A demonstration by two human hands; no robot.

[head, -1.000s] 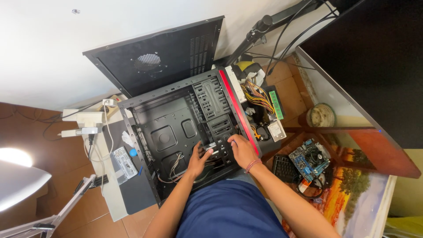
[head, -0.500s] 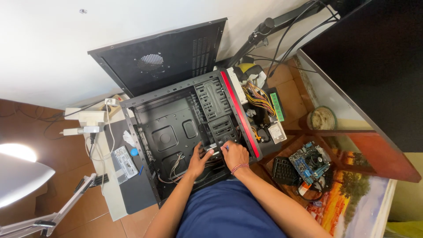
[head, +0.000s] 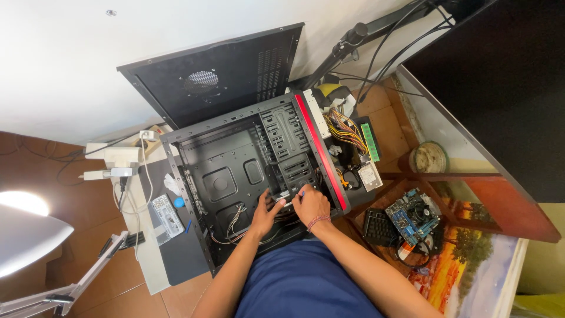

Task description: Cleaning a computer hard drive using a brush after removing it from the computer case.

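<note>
Your left hand (head: pixel 266 211) braces inside the open computer case (head: pixel 229 176) while your right hand (head: pixel 312 206) pinches a blue-handled screwdriver (head: pixel 302 192) at the drive bay (head: pixel 294 171), fingers closed around it.

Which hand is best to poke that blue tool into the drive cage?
Probably the right hand: it seems to hold the blue tool beside the drive cage. The left hand rests lower, near the loose wires.

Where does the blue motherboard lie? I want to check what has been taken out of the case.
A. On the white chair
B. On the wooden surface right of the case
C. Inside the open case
B: the blue motherboard lies outside the open case, on the wooden surface to its right.
</note>
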